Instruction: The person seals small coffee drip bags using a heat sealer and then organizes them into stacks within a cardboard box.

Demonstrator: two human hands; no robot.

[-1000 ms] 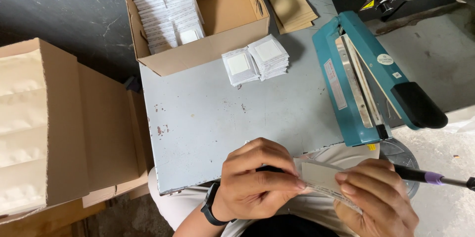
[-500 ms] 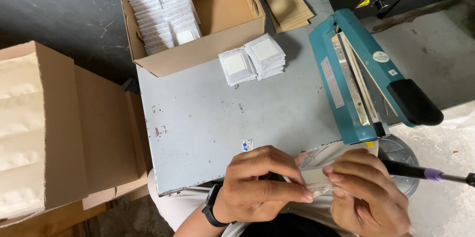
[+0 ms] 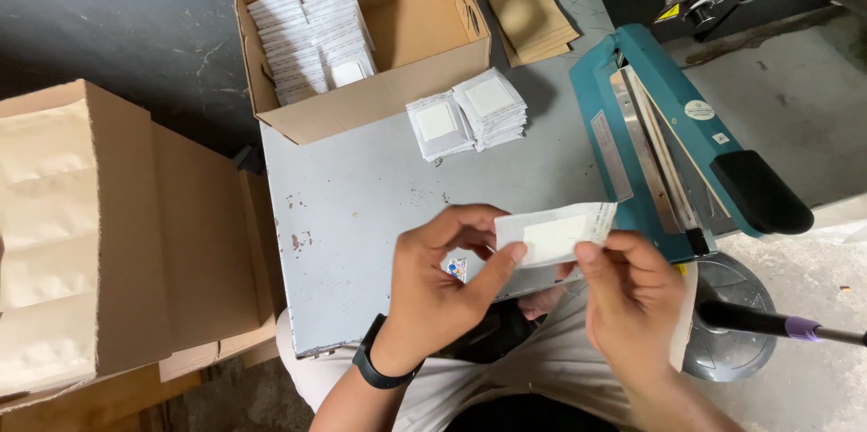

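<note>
You pinch the small white packet [image 3: 555, 233] between both hands, left hand [image 3: 442, 278] at its nine o'clock edge, right hand [image 3: 632, 292] at four o'clock, above the grey table [image 3: 379, 206]. Grip is thin; it could slip or crease near the teal sealer [image 3: 650, 143].

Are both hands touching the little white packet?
Touching. The head view shows the left hand pinching the white packet at its left end and the right hand gripping its lower right edge.
</note>
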